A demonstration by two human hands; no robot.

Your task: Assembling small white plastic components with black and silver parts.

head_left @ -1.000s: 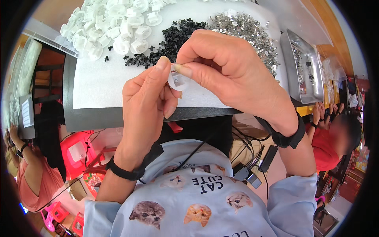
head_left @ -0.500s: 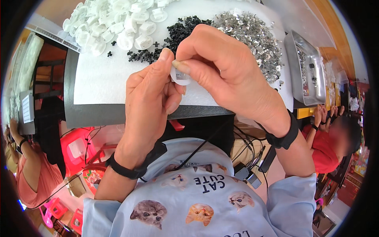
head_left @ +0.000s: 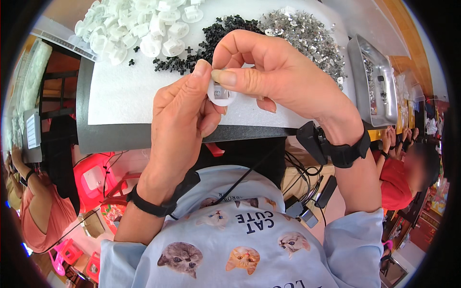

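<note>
My left hand (head_left: 177, 110) is closed round the edge of a white translucent round plastic part (head_left: 222, 100), held up above the table's near edge. A small grey piece sits in the middle of that part. Thumb and forefinger of my right hand (head_left: 283, 77) pinch together at the part's upper edge, touching the left thumb; what lies between them is hidden. Beyond my hands are a heap of similar white plastic parts (head_left: 153, 29), a pile of small black cross-shaped pieces (head_left: 211, 45) and a heap of small shiny metal pieces (head_left: 307, 41).
White sheeting (head_left: 125, 96) covers the dark table (head_left: 115, 137). A metal tray (head_left: 355, 62) with some small pieces stands at the right. Cables (head_left: 307, 177) hang below the table edge. Other people sit at both sides; a red stool (head_left: 96, 180) is at the lower left.
My right hand has turned, and its wrist has shifted right, with the fingers more spread. The round part now shows more of its face, while my left hand stays nearly still.
</note>
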